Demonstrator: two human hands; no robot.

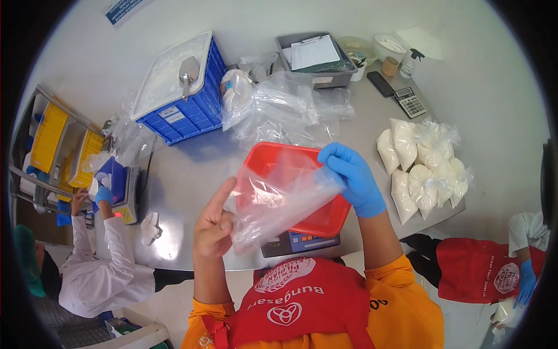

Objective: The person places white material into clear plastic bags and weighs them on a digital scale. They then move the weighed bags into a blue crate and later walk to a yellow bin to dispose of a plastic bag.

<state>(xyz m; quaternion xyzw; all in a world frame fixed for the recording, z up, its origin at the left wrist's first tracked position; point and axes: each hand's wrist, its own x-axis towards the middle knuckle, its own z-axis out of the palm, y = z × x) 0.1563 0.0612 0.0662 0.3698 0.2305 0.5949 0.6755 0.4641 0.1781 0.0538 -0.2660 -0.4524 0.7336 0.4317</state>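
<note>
A clear plastic bag (274, 203) is stretched slantwise between my two hands, and no contents show inside it. My right hand (353, 181), in a blue glove, pinches the bag's upper right end. At the lower left end, my bare left hand (215, 222) grips the film with curled fingers, its index finger pointing up along the edge. Beneath the bag sits a red plastic basin (329, 224), partly seen through the film. The basin rests on a digital scale (311, 242), of which only the front panel with its buttons shows.
Filled bags of off-white powder (423, 165) stand at right on the steel table (183, 192). Behind the basin lie loose plastic bags (283, 102), a blue crate (185, 115) with a metal scoop (188, 74), and a calculator (409, 104). Co-workers stand at left (104, 279) and right (475, 270).
</note>
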